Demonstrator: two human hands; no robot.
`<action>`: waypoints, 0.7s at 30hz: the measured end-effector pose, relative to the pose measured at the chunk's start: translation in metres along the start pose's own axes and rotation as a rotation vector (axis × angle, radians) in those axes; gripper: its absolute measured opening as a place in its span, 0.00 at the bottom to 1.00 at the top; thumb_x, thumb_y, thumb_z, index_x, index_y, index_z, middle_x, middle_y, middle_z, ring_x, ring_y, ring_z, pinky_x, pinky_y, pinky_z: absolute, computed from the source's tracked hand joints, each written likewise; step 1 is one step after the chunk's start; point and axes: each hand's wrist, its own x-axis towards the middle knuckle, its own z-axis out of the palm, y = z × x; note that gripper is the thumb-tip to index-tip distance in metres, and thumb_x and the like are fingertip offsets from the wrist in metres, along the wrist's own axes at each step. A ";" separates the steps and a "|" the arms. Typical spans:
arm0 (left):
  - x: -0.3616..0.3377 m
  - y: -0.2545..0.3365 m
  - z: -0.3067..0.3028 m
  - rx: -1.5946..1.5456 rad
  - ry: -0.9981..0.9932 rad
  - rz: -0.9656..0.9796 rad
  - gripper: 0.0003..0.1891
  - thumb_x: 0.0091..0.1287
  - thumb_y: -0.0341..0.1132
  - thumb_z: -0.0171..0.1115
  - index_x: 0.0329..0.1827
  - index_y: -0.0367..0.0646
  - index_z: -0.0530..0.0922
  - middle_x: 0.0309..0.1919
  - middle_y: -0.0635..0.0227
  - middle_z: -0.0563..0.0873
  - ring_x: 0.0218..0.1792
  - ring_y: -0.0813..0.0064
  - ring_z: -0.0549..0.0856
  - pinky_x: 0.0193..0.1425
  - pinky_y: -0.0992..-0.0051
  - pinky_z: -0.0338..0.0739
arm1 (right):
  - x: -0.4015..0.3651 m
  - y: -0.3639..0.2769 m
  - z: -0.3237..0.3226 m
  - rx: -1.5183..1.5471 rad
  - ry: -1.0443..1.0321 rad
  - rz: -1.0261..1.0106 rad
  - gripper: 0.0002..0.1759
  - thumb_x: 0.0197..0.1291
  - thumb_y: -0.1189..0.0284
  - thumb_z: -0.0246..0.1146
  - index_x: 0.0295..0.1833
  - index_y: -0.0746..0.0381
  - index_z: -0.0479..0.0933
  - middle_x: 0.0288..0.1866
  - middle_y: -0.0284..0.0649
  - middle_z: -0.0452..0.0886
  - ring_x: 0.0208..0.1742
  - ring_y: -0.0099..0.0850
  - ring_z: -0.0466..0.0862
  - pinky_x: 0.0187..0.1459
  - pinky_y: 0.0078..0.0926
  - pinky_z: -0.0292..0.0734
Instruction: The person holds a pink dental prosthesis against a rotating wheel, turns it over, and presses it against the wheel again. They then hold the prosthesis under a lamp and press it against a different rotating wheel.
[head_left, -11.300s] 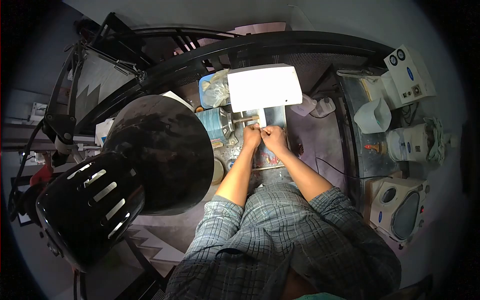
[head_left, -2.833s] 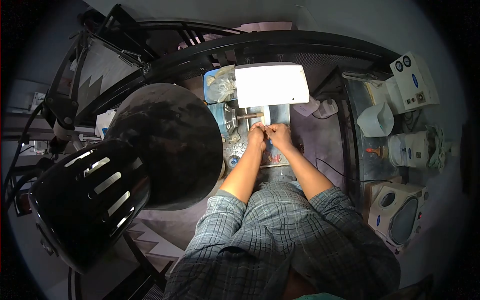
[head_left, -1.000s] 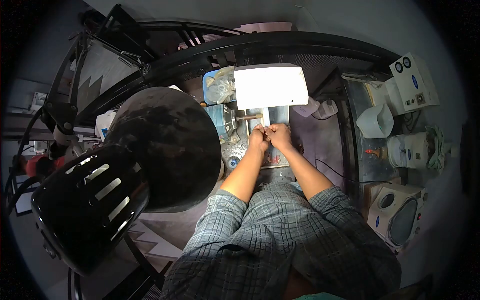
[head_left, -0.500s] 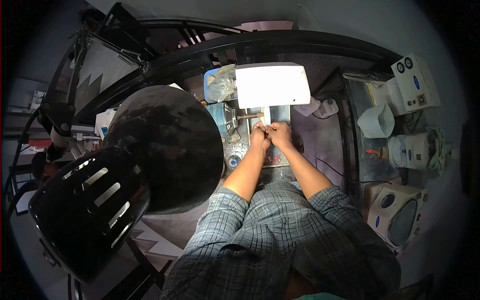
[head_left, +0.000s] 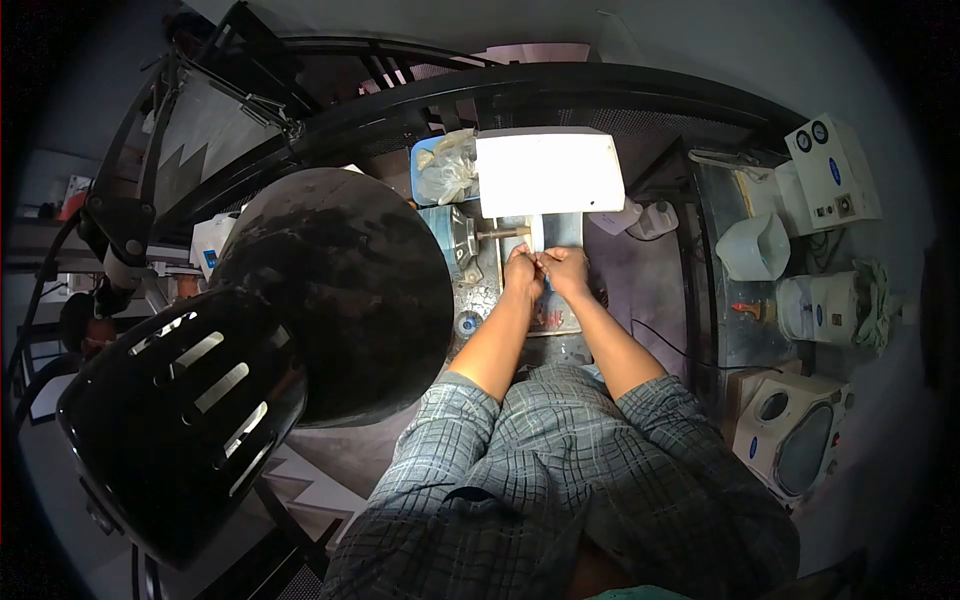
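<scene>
My left hand point(head_left: 523, 271) and my right hand point(head_left: 565, 270) meet at the near edge of a pale wheel point(head_left: 537, 233), fingers pinched together. Whatever they hold between the fingertips is too small to make out. The wheel sits on a metal shaft point(head_left: 500, 233) that comes out of a blue-green motor point(head_left: 447, 236) on the left. A bright white cover point(head_left: 549, 174) hangs over the wheel's far part. Below the hands lies a metal tray point(head_left: 562, 324) with reddish marks.
A large black lamp hood point(head_left: 340, 300) fills the left side. Behind the motor is a blue bin point(head_left: 425, 170) with a plastic bag point(head_left: 450, 168). At right, a bench point(head_left: 735, 345) carries a white container point(head_left: 752, 247) and machines point(head_left: 790, 432). A bottle point(head_left: 467, 322) stands near my left forearm.
The whole view has shifted slightly. Both hands stay together at the wheel, with only small changes in the fingers. At the far left, a person in the background has moved a little.
</scene>
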 end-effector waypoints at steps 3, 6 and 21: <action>-0.009 0.004 0.006 -0.024 0.038 -0.034 0.08 0.62 0.20 0.44 0.39 0.43 0.69 0.26 0.67 0.75 0.22 0.75 0.71 0.23 0.77 0.71 | -0.003 -0.004 -0.001 -0.059 -0.027 0.012 0.07 0.51 0.72 0.63 0.31 0.65 0.81 0.25 0.38 0.83 0.25 0.23 0.81 0.30 0.21 0.74; -0.010 0.005 0.001 -0.063 0.025 -0.026 0.10 0.61 0.19 0.43 0.39 0.44 0.69 0.27 0.67 0.75 0.22 0.75 0.72 0.22 0.77 0.71 | -0.008 -0.009 0.000 -0.091 -0.016 -0.058 0.06 0.52 0.73 0.62 0.30 0.65 0.81 0.24 0.37 0.83 0.23 0.21 0.80 0.29 0.21 0.74; -0.012 0.007 -0.003 -0.040 -0.033 -0.010 0.05 0.66 0.24 0.46 0.39 0.45 0.68 0.27 0.68 0.74 0.24 0.77 0.70 0.29 0.77 0.73 | -0.013 -0.023 -0.002 -0.121 -0.068 -0.047 0.07 0.52 0.74 0.63 0.32 0.69 0.80 0.27 0.38 0.83 0.27 0.20 0.80 0.31 0.18 0.75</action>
